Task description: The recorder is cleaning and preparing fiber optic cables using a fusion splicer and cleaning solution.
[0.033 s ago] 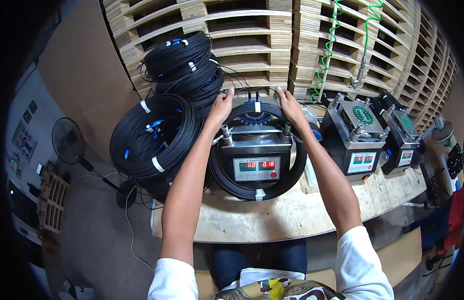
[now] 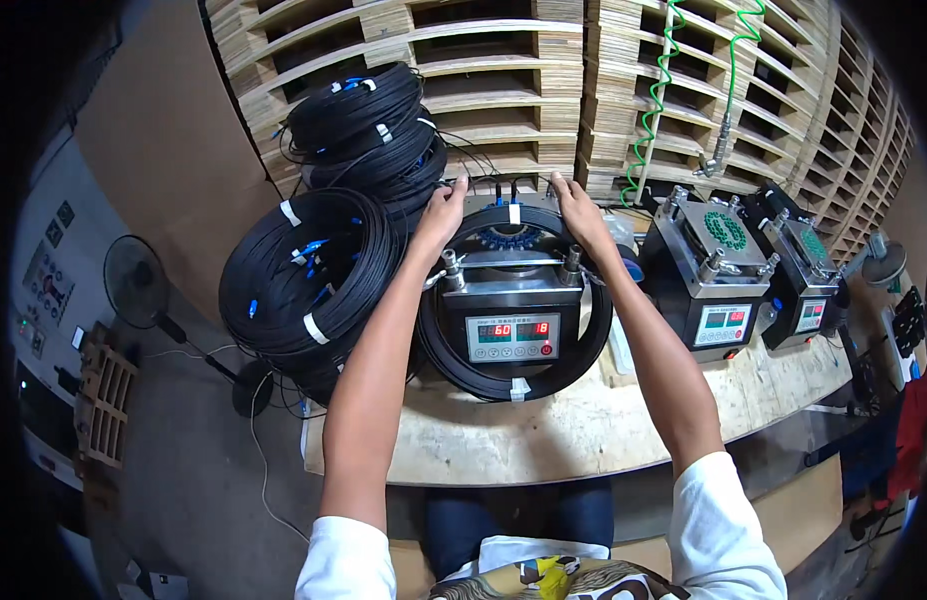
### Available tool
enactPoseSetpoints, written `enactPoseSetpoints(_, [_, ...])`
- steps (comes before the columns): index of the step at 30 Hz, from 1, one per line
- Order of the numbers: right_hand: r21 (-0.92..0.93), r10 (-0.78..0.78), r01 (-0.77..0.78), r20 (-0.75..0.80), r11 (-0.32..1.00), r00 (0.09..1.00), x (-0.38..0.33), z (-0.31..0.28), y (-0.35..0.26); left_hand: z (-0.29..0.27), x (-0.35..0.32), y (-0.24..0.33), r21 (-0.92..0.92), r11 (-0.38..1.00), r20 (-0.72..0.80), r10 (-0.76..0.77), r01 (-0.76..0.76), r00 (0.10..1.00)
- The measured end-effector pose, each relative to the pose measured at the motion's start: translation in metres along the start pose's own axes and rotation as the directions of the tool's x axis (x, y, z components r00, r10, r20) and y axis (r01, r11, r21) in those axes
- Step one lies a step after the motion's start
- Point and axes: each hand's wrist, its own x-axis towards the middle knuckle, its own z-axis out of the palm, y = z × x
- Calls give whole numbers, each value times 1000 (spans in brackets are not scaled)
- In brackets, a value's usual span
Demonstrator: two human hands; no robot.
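A black cable coil (image 2: 463, 375) bound with white tape hangs around the front of a metal-topped machine (image 2: 513, 297) with a lit red display. Blue connectors (image 2: 500, 203) with black leads stand at the machine's far side, near a ring of blue fittings (image 2: 508, 238). My left hand (image 2: 441, 215) is at the far left of the coil, its thumb pointing away and its fingers curled. Across from it, my right hand (image 2: 581, 212) is bent in the same way at the far right. What my fingers grip is hidden behind the hands.
More black cable coils (image 2: 313, 335) with blue connectors are piled on the left. Two similar machines (image 2: 718, 270) with green tops stand on the right of the wooden table (image 2: 463, 440). Wooden pallets (image 2: 483, 90) rise behind, with green spiral hoses (image 2: 655, 100) hanging. A fan (image 2: 136, 282) stands at left.
Both hands and the coil stay in place. Only the lit readings on the machine displays look different.
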Motion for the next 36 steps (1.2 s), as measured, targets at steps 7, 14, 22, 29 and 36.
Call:
enactPoseSetpoints(7, [55, -67, 65, 28, 996, 997, -3, -3, -2, 1, -2, 3, 6, 1000, -17, -17, 18, 1000])
enactPoseSetpoints(14, [26, -72, 73, -16, 997, 997, -2, -2, 1, 1, -10, 10, 16, 1000, -4, -17, 17, 1000])
enactPoseSetpoints(22, [-36, 32, -31, 8, 999, 999, -11, -5, -14, 0, -5, 3, -11, 1000, 0, -7, 7, 1000])
enactPoseSetpoints(29, [55, -45, 42, 46, 998, 998, -10, -8, -8, 0, -7, 5, -5, 1000, -1, -18, 18, 1000])
enactPoseSetpoints(36, [74, -70, 69, 10, 995, 997, -12, -9, -8, 0, -15, 15, -4, 1000, -1, -31, 31, 1000])
